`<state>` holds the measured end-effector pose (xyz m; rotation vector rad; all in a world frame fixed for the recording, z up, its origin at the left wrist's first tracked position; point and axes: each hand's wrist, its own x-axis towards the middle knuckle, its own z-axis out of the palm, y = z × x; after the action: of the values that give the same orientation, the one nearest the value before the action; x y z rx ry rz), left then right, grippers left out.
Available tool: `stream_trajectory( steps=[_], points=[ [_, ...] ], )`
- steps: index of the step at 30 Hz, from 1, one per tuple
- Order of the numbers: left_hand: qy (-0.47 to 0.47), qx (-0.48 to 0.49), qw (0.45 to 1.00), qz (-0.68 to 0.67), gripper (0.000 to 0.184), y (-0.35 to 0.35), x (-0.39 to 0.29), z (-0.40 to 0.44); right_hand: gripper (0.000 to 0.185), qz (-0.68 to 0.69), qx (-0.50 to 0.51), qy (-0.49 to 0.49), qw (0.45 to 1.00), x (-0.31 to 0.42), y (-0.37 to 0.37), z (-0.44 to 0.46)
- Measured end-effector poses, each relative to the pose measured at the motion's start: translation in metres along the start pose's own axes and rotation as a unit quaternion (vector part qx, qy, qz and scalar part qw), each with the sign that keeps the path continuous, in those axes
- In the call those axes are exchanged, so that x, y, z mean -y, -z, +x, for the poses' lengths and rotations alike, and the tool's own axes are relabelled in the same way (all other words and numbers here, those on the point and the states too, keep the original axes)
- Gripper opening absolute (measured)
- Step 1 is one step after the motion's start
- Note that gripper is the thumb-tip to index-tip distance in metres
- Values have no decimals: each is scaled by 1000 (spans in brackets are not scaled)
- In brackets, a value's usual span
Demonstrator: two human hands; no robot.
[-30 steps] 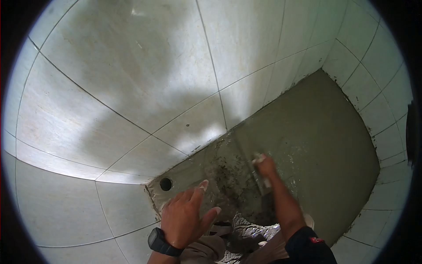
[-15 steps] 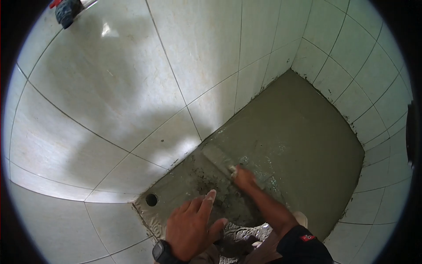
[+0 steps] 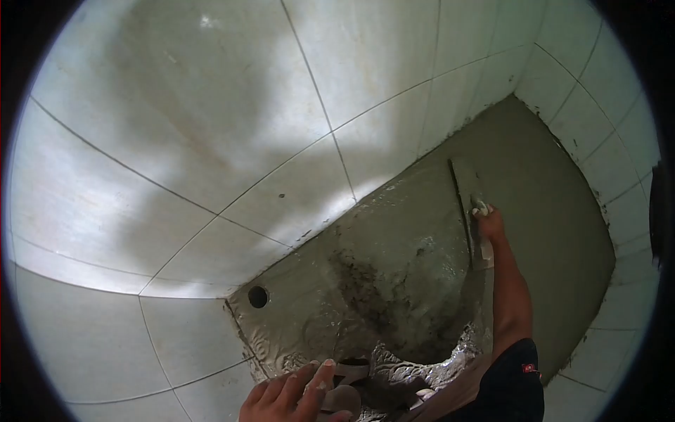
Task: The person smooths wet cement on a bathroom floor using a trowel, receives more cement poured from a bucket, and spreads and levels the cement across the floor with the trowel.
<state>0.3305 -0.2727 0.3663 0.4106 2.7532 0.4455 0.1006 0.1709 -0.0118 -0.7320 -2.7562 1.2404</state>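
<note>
One flat grey metal trowel (image 3: 467, 190), right of round dark drain hole (image 3: 258, 297): likely light, stiff; best held by handle (image 3: 479, 204). Right grip (image 3: 490, 224) clasps handle; left grip (image 3: 290, 395) loose.

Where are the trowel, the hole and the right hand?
trowel (image 3: 468, 204): head view, on the blade, beside the handle.
hole (image 3: 259, 297): head view, middle of the dark opening.
right hand (image 3: 491, 224): head view, on the back of the hand.
</note>
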Motion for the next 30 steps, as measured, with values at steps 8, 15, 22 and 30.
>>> stream_trajectory(
  steps=[8, 15, 22, 30],
  points=[
    [31, 34, 999, -17, 71, -5, 8, -7, 59, -48, 106, 26, 993, 39, -36, 1],
    [18, -5, 999, -33, 73, -1, 2, -4, 58, 13, 185, 35, 982, 73, -86, -83],
    [-21, -6, 999, -39, 71, 3, -11, -1, 49, -21, 269, 54, 961, 112, -151, -179],
    [-82, -48, 993, -71, 63, -6, -22, 5, 42, -174, 318, 269, 892, 106, -120, -219]
  ],
)
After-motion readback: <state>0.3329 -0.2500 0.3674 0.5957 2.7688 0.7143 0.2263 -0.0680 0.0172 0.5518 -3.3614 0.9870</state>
